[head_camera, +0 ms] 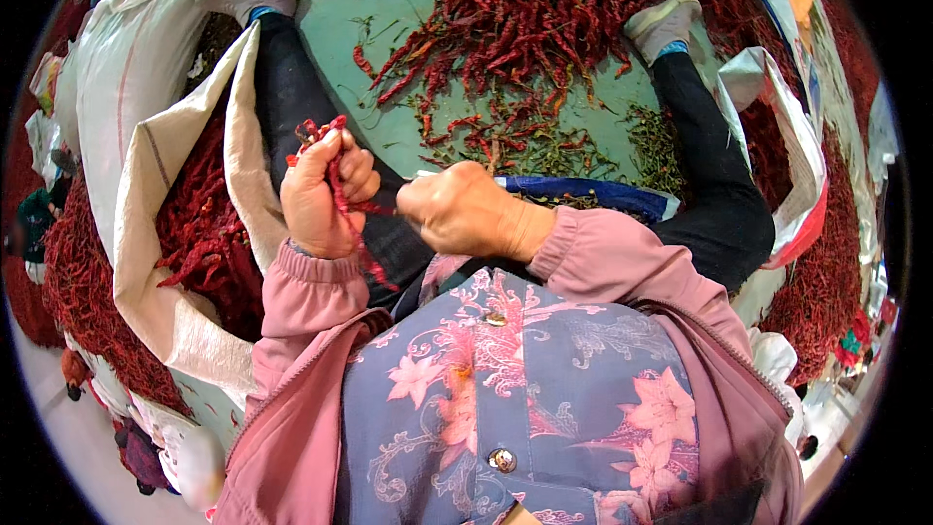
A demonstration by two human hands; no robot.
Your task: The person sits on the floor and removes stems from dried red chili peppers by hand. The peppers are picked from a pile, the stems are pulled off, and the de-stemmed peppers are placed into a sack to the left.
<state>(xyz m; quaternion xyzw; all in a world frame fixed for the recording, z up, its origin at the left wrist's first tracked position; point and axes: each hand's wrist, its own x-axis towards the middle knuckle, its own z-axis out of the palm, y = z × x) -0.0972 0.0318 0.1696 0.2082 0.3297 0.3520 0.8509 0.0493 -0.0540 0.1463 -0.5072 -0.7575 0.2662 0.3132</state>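
Note:
Several dried red chili peppers (339,193) are held in my left hand (328,193), their ends sticking out above and below the fingers. My right hand (463,211) is closed just to the right of it, over my thigh; a thin dark red piece stretches from the left hand's chilies to its fingertips. What lies inside the right fist is hidden. Between my outstretched legs, a heap of dried red chilies (525,7) is spread on a green floor (328,36). Loose green-brown stems (568,153) lie nearer to me, beside a blue-edged bag (598,193).
An open white woven sack (146,233) holding red chilies (211,240) stands at my left, beside a full white sack (138,65). At my right is another open sack (805,160). More chili piles (816,299) surround me. Other people (138,452) are at the picture's left edge.

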